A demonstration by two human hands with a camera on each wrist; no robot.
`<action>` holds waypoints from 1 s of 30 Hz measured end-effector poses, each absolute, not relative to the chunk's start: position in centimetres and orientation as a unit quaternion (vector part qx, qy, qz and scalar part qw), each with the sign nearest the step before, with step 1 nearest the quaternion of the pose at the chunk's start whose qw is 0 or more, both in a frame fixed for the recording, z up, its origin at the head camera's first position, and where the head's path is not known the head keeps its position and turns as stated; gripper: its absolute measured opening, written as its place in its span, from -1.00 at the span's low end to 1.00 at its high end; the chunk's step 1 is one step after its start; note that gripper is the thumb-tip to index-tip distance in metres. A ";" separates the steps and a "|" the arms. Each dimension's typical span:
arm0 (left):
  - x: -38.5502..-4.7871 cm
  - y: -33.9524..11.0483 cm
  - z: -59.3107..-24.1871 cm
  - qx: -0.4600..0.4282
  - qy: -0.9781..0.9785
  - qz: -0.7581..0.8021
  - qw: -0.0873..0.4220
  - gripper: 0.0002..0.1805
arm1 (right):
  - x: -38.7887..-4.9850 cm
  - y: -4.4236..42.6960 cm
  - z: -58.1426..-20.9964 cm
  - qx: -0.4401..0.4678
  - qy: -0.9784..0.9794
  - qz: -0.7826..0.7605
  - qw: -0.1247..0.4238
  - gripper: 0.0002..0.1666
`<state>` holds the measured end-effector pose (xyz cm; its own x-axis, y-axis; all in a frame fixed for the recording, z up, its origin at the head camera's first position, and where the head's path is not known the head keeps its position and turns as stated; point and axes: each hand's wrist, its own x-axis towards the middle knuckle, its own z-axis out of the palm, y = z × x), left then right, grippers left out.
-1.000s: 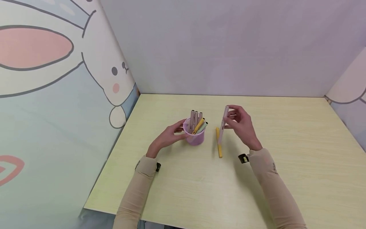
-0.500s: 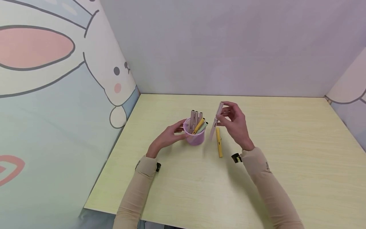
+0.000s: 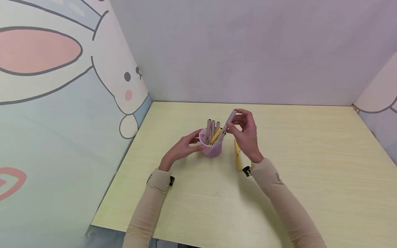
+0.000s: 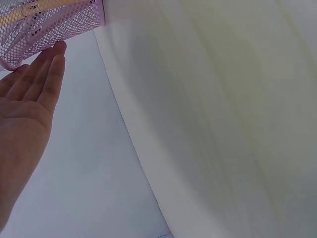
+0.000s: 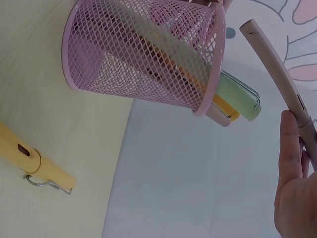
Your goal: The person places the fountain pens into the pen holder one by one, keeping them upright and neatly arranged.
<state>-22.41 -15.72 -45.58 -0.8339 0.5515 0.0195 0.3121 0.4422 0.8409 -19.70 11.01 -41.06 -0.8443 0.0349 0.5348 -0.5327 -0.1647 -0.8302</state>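
Note:
A pink mesh pen holder (image 3: 212, 151) stands upright on the table. It contains several pens: pale pinkish ones (image 3: 208, 128), a yellow one (image 3: 216, 135) and a light green one (image 5: 237, 95). My left hand (image 3: 182, 148) steadies the holder from the left, thumb in front and fingers behind. In my right hand (image 3: 247, 136), thumb and fingers pinch a pale pinkish pen (image 3: 231, 118), tilted with its lower end at the holder's right rim. The right wrist view shows that pen (image 5: 275, 67) outside the mesh, near the opening.
A yellow pen (image 3: 237, 155) with a metal clip lies on the light wood table (image 3: 198, 203), right of the holder and partly under my right hand. A plain pale wall (image 3: 248, 51) rises behind the table, and a cartoon-printed wall (image 3: 62, 137) stands left.
My right hand has moved left with the pinkish pen, from above the yellow pen to the holder's rim, and the pen leans more. The left hand and holder have stayed put.

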 end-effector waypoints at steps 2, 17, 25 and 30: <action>-22.4 -15.7 -45.6 0.258 0.838 0.463 0.130 -0.18 | -19.8 10.8 -41.2 0.202 -0.615 0.735 0.201 -0.45; -22.4 -15.4 -45.5 0.254 0.839 0.463 0.133 -0.16 | -19.2 10.8 -41.4 0.178 -0.703 0.657 0.208 -0.48; -22.3 -15.5 -45.7 0.244 0.842 0.461 0.138 -0.16 | -19.9 13.2 -42.6 0.143 -0.715 0.651 0.211 -0.50; -22.3 -15.4 -45.6 0.247 0.842 0.459 0.137 -0.16 | -20.5 14.9 -43.6 0.087 -0.752 0.634 0.156 -0.51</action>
